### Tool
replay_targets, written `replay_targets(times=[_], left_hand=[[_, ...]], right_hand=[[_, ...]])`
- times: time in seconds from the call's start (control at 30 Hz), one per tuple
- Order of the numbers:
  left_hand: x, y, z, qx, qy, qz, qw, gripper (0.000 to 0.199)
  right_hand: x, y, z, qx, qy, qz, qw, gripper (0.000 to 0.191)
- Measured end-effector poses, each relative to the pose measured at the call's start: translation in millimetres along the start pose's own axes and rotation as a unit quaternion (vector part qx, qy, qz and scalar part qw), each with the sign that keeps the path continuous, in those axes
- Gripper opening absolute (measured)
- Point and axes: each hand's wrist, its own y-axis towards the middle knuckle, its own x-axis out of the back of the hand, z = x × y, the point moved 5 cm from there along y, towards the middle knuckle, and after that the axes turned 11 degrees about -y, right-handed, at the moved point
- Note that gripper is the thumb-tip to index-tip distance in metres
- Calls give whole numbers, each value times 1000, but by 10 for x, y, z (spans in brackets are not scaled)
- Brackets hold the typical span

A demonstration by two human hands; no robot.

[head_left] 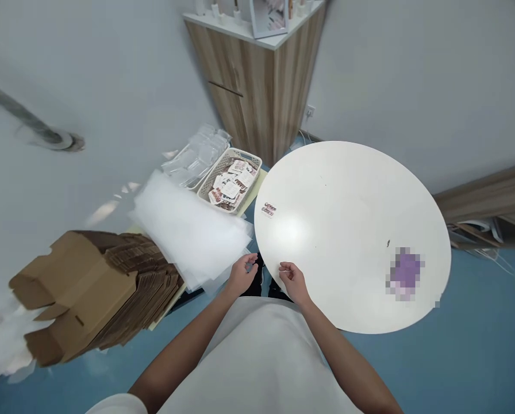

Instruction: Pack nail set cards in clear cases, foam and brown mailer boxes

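My left hand (242,275) hovers near the table's left edge, beside a stack of translucent white sheets (188,221). Its fingers are loosely bent, with a gap to the thumb and nothing visible between them. Over the near-left rim of the round white table (348,195) is my right hand (295,283), fingers slightly curled and apart from the thumb, also holding nothing I can see. A small printed card (268,210) lies on the table's left side. Toward the right lies a purple item (406,271), blurred into blocks.
Left of the table, a white basket (203,192) holds many printed cards, beside clear plastic trays (199,152). Flattened cardboard boxes (97,293) are stacked at far left. A wood-grain cabinet (249,86) stands in the corner. A pipe (25,112) juts from the left wall.
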Motion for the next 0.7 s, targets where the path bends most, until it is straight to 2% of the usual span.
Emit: replay_targets(times=[0.17,0.37,0.57,0.7], left_hand=[[124,-298,45,16,23,21,999,33],[407,-435,70,24,12,14,1000,37],[814,-538,86,-6,-7,-9,1000,35],[1166,-517,152,-29,-48,-73,996,37]], right_hand=[[-118,-2,21,-5,3,64,998,33],[-317,44,196,14,1,90,996,33],[-765,125,397,50,-54,135,988,33],[-1130,180,679,83,-99,183,975,39]])
